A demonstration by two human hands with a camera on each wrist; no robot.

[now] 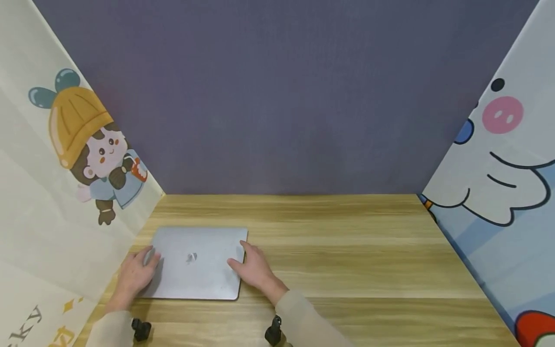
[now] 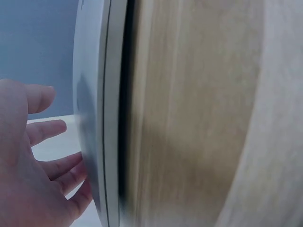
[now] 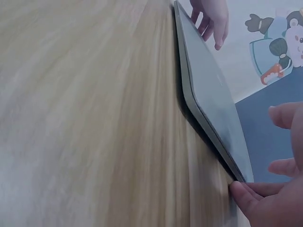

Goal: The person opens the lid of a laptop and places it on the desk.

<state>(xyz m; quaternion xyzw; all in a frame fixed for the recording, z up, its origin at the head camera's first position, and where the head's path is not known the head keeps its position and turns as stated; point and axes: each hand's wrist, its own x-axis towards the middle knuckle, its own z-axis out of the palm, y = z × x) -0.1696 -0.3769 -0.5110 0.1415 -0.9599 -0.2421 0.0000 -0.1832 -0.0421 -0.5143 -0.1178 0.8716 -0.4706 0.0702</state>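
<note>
A closed silver laptop [image 1: 197, 277] with a shiny logo on its lid lies flat on the wooden table, toward the left. At its left side is my left hand [image 1: 135, 273], thumb over the lid and the other fingers loosely bent along the edge; in the left wrist view the lower fingertips [image 2: 78, 172] come up to the laptop's side. My right hand [image 1: 257, 267] is at the opposite side, with its thumb above the lid. In the right wrist view its lower fingers [image 3: 244, 196] touch the edge near the tabletop, while the thumb stays apart from the lid.
The wood-grain table [image 1: 368, 260] stretches to the right of the laptop. A dark grey-blue panel [image 1: 290, 96] stands behind it. Printed cartoon sheets flank it, a pale one [image 1: 39, 202] on the left and a blue and white one [image 1: 494, 260] on the right.
</note>
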